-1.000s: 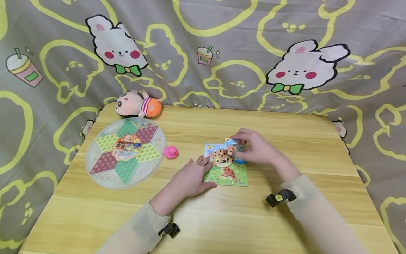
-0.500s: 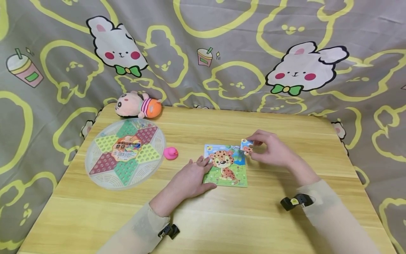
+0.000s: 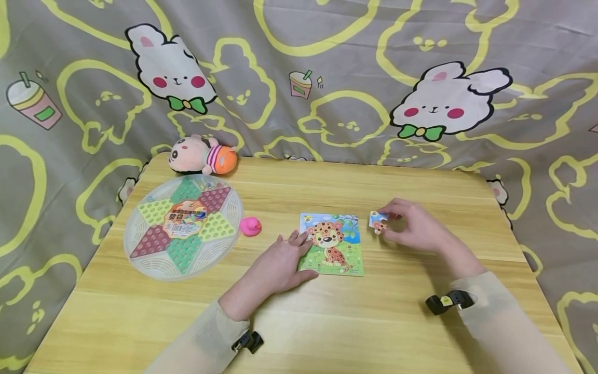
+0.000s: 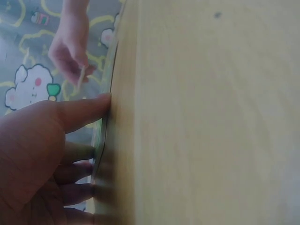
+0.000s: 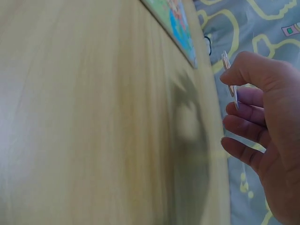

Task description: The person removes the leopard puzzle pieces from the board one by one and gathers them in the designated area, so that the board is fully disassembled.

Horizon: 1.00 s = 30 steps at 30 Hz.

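Note:
A square jigsaw puzzle point(image 3: 351, 259) with a spotted leopard on green grass and blue sky lies flat on the table. My left hand point(image 3: 286, 259) rests with straight fingers on its left edge, the thumb at the near left corner. To the right of the puzzle, my right hand point(image 3: 408, 224) pinches a small puzzle piece point(image 3: 374, 220) between thumb and fingertips. The piece shows part of the sky and a bit of spotted head. In the right wrist view the piece point(image 5: 229, 79) is seen edge-on, held above the table.
A pink rubber duck point(image 3: 250, 226) sits left of the puzzle. Beyond it lies a round Chinese checkers board point(image 3: 140, 249) in clear plastic. A plush doll point(image 3: 201, 154) lies at the back left corner of the wooden table point(image 3: 299, 322). A patterned curtain point(image 3: 261, 31) hangs behind.
My right hand has moved right, carrying the puzzle piece from over the puzzle's upper right part to beside it. The left hand has stayed on the puzzle.

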Each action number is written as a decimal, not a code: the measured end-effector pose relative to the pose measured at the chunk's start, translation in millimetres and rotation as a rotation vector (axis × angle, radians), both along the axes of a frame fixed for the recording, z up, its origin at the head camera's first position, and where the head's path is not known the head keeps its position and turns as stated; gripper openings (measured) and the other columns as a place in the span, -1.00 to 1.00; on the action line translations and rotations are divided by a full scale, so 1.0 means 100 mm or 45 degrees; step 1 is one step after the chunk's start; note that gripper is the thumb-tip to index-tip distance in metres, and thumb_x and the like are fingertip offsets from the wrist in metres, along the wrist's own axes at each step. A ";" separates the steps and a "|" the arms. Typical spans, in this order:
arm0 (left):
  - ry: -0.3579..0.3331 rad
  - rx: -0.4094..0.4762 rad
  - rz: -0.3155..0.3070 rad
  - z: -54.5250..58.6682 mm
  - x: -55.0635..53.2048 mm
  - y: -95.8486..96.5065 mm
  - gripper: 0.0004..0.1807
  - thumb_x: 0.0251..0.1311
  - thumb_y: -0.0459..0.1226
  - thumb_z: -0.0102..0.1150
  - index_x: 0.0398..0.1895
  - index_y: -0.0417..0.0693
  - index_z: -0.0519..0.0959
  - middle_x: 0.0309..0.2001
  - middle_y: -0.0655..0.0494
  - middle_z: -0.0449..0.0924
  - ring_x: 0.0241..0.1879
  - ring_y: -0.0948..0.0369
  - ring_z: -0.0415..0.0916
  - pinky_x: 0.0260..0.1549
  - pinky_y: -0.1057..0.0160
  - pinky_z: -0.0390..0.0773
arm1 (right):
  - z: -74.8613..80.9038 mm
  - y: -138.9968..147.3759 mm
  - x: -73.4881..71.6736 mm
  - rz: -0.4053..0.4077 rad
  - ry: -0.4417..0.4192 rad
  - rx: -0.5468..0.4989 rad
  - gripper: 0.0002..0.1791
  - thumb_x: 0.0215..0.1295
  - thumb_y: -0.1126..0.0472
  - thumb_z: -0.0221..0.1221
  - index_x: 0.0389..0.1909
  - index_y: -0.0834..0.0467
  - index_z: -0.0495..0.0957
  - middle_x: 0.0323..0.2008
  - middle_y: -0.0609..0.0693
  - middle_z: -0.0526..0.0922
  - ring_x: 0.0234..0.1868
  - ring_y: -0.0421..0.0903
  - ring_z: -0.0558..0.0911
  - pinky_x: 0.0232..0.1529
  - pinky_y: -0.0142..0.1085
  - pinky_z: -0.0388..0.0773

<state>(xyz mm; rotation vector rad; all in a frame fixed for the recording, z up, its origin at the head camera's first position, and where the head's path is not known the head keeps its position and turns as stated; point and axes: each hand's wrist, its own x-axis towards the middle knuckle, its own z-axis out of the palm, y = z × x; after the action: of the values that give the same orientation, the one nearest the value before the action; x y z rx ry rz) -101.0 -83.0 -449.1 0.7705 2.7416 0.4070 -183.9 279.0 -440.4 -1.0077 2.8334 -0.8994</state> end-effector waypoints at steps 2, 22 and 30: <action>-0.004 0.009 0.004 0.00 0.00 0.00 -0.10 0.35 0.28 0.27 0.54 -0.12 0.43 0.61 -0.07 0.18 0.56 -0.13 0.17 0.43 -0.34 0.23 | -0.03 0.03 0.01 -0.005 0.000 0.015 -0.53 0.07 0.30 0.48 0.06 0.28 0.72 -0.12 -0.04 0.70 -0.15 -0.08 0.64 -0.09 -0.08 0.66; -0.024 0.045 0.018 -0.01 0.00 -0.02 -0.10 0.33 0.29 0.28 0.55 -0.09 0.43 0.62 -0.03 0.17 0.57 -0.11 0.15 0.43 -0.42 0.15 | -0.20 0.11 -0.01 -0.011 -0.043 0.067 -0.47 0.07 0.23 0.51 0.12 0.24 0.70 0.00 0.03 0.70 0.04 0.05 0.66 0.20 0.10 0.55; -0.032 0.025 0.008 0.01 -0.03 -0.02 -0.11 0.35 0.27 0.27 0.55 -0.07 0.42 0.63 -0.01 0.15 0.56 -0.11 0.18 0.42 -0.40 0.20 | -0.24 0.05 -0.06 -0.054 -0.127 0.060 -0.50 0.10 0.25 0.50 0.11 0.21 0.72 -0.01 -0.03 0.62 -0.05 -0.07 0.58 0.07 -0.06 0.57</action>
<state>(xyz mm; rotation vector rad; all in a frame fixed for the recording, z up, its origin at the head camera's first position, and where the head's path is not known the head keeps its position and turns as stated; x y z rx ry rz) -103.7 -85.3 -447.7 0.7565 2.7216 0.4426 -190.3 284.2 -464.2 -0.8750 2.7890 -0.8568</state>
